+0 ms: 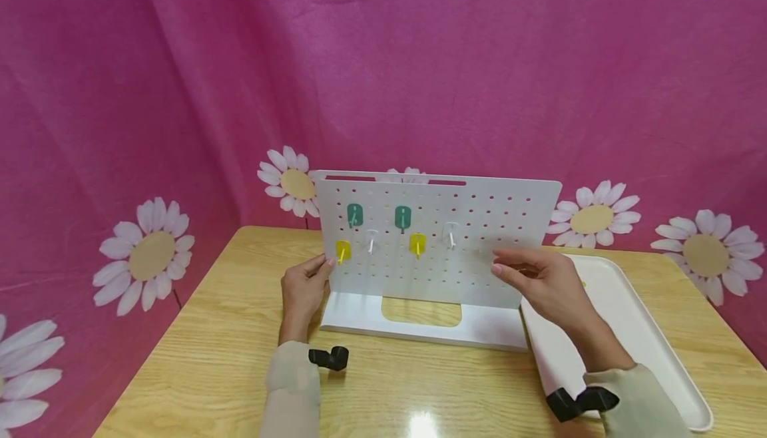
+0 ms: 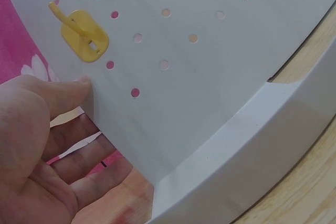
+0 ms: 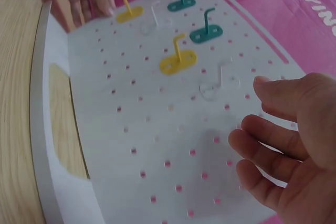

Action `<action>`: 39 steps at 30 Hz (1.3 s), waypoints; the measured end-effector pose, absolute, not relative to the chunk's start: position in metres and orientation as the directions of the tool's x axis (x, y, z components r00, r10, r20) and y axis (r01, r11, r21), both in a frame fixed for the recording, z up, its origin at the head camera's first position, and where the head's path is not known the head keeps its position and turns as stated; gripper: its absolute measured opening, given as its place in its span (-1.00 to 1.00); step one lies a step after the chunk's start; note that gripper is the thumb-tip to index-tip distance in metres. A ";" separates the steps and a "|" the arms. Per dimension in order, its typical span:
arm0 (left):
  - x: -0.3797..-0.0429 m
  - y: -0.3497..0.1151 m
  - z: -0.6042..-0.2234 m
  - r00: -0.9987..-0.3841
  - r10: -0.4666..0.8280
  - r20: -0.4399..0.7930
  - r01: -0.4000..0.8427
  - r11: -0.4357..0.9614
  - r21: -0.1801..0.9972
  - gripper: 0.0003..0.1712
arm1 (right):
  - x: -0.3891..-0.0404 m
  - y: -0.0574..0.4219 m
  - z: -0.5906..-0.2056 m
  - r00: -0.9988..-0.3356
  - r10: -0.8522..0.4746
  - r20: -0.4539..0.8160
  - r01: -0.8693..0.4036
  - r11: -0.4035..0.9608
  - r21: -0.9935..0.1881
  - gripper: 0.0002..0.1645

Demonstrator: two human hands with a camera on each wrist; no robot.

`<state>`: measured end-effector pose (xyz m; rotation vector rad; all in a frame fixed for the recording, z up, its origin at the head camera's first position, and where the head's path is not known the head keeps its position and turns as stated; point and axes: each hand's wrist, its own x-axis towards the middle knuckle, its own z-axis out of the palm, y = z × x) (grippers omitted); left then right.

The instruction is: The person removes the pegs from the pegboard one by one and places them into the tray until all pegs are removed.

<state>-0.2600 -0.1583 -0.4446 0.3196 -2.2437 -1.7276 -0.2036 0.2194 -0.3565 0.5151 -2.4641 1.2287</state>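
A white pegboard [image 1: 443, 281] stands upright on its white base. On it hang two green hooks [image 1: 355, 216] in an upper row. Below them are two yellow hooks [image 1: 417, 245] and two clear hooks [image 1: 451, 235]. My left hand [image 1: 303, 291] holds the board's left edge; in the left wrist view the thumb [image 2: 71, 95] presses the front face while the other fingers reach behind, below a yellow hook [image 2: 84, 38]. Before the board's right part hovers my right hand [image 1: 548, 285], its fingers loosely bent and nothing between them in the right wrist view.
A white tray [image 1: 629, 325] lies on the wooden table [image 1: 383, 391] to the right, partly under my right forearm. A small yellow bit [image 1: 584, 283] shows in it beside the hand. Behind the table hangs a pink curtain [image 1: 419, 78] with daisies.
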 end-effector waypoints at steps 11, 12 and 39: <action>-0.259 -0.158 -0.447 -0.930 -0.353 0.097 0.005 0.252 0.968 -0.63 | -0.219 0.186 -0.357 -0.893 -0.171 0.416 -0.446 0.463 -0.766 -0.63; -0.259 -0.158 -0.447 -0.930 -0.353 0.100 0.008 0.254 0.967 -0.64 | -0.220 0.184 -0.358 -0.895 -0.168 0.413 -0.442 0.461 -0.770 -0.64; -0.261 -0.159 -0.445 -0.931 -0.349 0.108 0.017 0.253 0.967 -0.65 | -0.229 0.153 -0.353 -0.927 -0.041 0.374 -0.340 0.516 -0.786 -0.80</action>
